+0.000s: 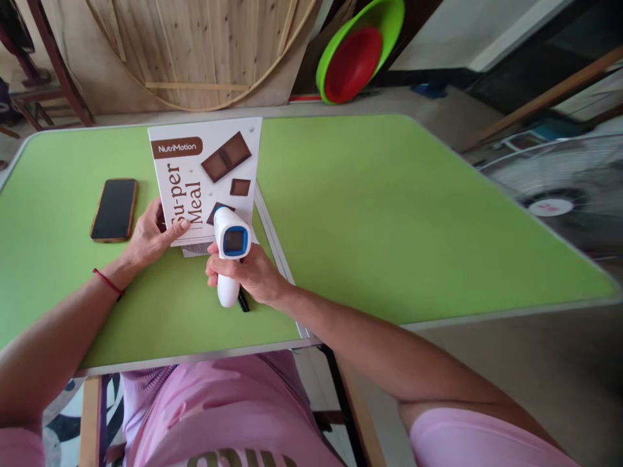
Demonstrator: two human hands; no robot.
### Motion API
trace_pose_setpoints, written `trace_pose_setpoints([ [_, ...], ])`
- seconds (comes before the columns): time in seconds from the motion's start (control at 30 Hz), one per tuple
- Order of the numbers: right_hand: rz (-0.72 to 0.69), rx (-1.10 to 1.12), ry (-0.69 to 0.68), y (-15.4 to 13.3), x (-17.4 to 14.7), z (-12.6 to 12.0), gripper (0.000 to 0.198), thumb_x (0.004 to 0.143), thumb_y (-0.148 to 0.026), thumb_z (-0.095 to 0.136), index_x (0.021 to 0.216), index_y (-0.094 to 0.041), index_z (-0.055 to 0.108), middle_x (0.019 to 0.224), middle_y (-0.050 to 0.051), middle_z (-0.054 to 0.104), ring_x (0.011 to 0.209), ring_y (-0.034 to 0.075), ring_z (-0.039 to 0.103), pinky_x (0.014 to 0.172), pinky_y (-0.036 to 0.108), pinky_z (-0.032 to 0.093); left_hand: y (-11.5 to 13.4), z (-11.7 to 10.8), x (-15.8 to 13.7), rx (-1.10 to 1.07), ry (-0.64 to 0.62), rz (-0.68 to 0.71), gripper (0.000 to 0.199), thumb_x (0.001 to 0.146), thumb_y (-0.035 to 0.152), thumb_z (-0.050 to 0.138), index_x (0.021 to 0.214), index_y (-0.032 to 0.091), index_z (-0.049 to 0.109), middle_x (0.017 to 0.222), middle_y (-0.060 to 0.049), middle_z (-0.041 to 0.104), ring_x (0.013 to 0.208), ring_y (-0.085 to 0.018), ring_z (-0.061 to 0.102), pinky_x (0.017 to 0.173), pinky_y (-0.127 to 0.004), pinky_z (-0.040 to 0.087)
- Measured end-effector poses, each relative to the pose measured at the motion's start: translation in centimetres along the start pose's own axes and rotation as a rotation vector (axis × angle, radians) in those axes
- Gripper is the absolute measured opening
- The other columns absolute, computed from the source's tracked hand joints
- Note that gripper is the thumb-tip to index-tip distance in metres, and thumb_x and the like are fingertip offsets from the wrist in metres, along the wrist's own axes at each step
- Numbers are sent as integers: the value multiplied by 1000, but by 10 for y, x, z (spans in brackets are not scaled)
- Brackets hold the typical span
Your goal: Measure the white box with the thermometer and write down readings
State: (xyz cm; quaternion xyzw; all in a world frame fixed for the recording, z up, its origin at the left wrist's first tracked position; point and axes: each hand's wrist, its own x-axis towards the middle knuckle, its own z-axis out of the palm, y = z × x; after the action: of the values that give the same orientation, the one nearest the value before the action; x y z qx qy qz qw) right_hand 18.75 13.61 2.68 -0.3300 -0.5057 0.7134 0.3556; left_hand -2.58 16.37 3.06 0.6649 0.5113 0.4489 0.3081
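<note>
My left hand [154, 235] grips the lower left edge of a white NutriMotion box [187, 175] with brown lettering and chocolate pictures, its thumb on the front face. The box is held up, facing me, over the table. In front of its lower right corner, my right hand [250, 272] is wrapped round the handle of a white infrared thermometer [228, 285]. The thermometer's blue-rimmed screen faces me and looks dark. Beneath the right hand, a black pen-like object [243, 301] partly shows. A greyish flat piece [195, 250] peeks out below the box, mostly hidden.
A smartphone [114, 211] in a brown case lies left of the box on the green folding table [389, 214]. A pale seam crosses the table near its middle. An electric fan [549, 201] stands beyond the right edge. Green and red basins [353, 65] lean behind the table.
</note>
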Motion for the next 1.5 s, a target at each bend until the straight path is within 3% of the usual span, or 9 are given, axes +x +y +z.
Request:
trace_pose_setpoints([
  [0.27, -116, -166, 56, -30, -15, -11, 21, 74, -32, 70, 85, -18, 58, 60, -4, 62, 53, 12, 60, 52, 29, 50, 1, 0, -1, -90, -24, -44, 52, 73, 57, 75, 104, 17, 60, 108, -11, 71, 97, -30, 68, 84, -43, 58],
  [0.63, -205, -429, 224, -46, -34, -48, 27, 71, -40, 71, 81, -19, 57, 63, -2, 62, 54, 14, 59, 53, 31, 49, -5, 2, -1, -55, 129, -26, 57, 72, 58, 76, 106, 16, 60, 107, -12, 68, 95, -29, 67, 80, -42, 58],
  [0.73, -164, -755, 377, -46, -21, -76, 31, 63, -42, 76, 76, -19, 60, 69, 2, 63, 60, 17, 59, 54, 33, 47, -11, -2, 1, -14, 169, 12, 60, 72, 56, 77, 112, 16, 58, 113, -12, 66, 100, -29, 66, 81, -40, 59],
  [0.9, 109, -1330, 535, -46, 6, -117, 27, 63, -41, 77, 76, -18, 68, 81, 8, 67, 70, 23, 61, 58, 35, 45, -20, -6, 5, 13, 190, 62, 69, 70, 54, 80, 121, 18, 50, 119, -13, 64, 104, -30, 66, 77, -38, 61],
  [1.13, 212, -1459, 573, -37, 16, -138, 35, 70, -42, 75, 98, -20, 73, 93, 9, 71, 77, 26, 65, 61, 38, 49, -29, -8, 12, -1, 175, 78, 70, 72, 57, 77, 123, 20, 47, 124, -14, 61, 110, -32, 64, 80, -41, 62],
  [1.2, 129, -1473, 596, -35, 14, -139, 43, 65, -41, 79, 101, -18, 71, 102, 12, 70, 85, 29, 66, 66, 42, 52, -31, -9, 13, 21, 177, 83, 71, 71, 58, 77, 123, 19, 47, 125, -14, 61, 111, -32, 63, 84, -42, 61],
  [1.3, -192, -1445, 595, -34, 10, -127, 39, 67, -35, 78, 101, -17, 68, 111, 14, 67, 96, 29, 64, 77, 46, 55, -32, -9, 13, 48, 180, 81, 70, 71, 59, 77, 120, 18, 49, 126, -14, 60, 113, -31, 61, 93, -44, 57],
  [1.4, -427, -1263, 306, -28, 6, -98, 10, 83, -29, 64, 89, -21, 65, 93, 7, 70, 80, 18, 65, 73, 38, 56, -26, -7, 11, 31, 179, 84, 69, 71, 59, 77, 119, 18, 49, 126, -14, 60, 113, -31, 61, 94, -44, 56],
  [1.5, -475, -1165, 83, -17, 4, -66, 17, 82, -35, 67, 80, -20, 61, 75, 4, 69, 67, 16, 63, 60, 31, 52, -16, -3, 8, 20, 189, 92, 66, 72, 57, 77, 118, 18, 49, 124, -14, 60, 112, -30, 60, 95, -44, 54],
])
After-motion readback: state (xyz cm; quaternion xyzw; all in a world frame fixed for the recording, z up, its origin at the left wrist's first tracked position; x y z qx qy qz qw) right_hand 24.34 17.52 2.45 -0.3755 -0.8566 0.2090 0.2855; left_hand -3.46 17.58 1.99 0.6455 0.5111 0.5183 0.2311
